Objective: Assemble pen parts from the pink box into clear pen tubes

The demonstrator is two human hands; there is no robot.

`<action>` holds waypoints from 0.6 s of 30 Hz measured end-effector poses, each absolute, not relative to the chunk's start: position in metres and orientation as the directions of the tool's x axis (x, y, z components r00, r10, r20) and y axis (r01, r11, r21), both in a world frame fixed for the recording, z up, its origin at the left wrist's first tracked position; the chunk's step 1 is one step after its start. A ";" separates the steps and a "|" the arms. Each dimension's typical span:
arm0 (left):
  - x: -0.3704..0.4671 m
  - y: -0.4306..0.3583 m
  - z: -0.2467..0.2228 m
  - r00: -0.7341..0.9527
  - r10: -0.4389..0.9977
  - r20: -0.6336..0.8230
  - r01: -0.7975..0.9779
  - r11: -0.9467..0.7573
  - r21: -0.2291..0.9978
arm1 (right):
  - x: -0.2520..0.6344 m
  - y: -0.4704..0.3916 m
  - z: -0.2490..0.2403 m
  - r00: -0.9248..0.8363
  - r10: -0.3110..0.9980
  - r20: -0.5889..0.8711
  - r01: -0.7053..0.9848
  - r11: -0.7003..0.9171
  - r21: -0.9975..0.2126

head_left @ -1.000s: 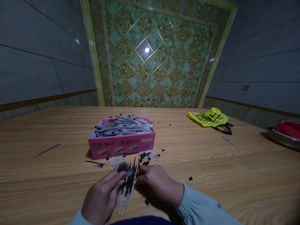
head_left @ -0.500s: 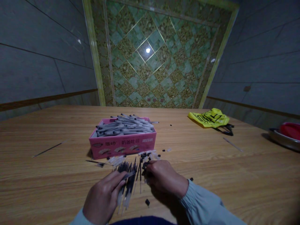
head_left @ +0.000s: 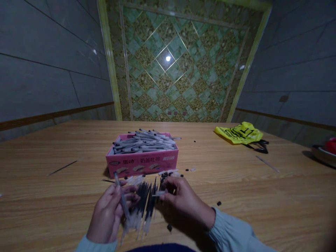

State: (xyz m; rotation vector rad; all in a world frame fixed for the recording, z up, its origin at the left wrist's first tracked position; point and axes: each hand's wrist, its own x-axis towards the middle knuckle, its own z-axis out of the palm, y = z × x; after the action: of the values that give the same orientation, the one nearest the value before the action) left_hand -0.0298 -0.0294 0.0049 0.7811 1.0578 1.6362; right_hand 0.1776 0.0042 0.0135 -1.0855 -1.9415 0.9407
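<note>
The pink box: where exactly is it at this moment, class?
In the head view, the pink box stands on the wooden table, mostly left of centre, just beyond the dark refills and the left hand; the yellow bag lies farther right.

Dim, glare on wall tiles [head_left: 173,68]

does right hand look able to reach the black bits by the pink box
Probably yes: the right hand is close to the black bits, with nothing visible between, though it seems to hold a clear piece.
</note>
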 end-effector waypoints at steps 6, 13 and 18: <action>-0.032 -0.023 0.006 -0.226 0.961 -0.163 -0.661 -0.028 0.750 | 0.170 -0.004 0.009 -0.454 0.870 0.195 0.278 0.346 -0.896; -0.027 -0.024 0.007 -0.201 0.962 -0.182 -0.672 -0.001 0.741 | 0.162 -0.014 0.007 -0.445 0.888 0.119 0.229 0.241 -0.943; -0.025 -0.025 0.009 -0.172 0.967 -0.191 -0.640 0.038 0.768 | 0.160 -0.013 0.004 -0.395 0.900 0.186 0.199 0.281 -0.939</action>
State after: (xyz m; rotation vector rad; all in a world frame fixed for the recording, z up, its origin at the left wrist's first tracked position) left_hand -0.0247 -0.0253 0.0085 0.4883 0.8931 1.5267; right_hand 0.1601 -0.0125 0.0036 -0.9974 -1.7857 1.1554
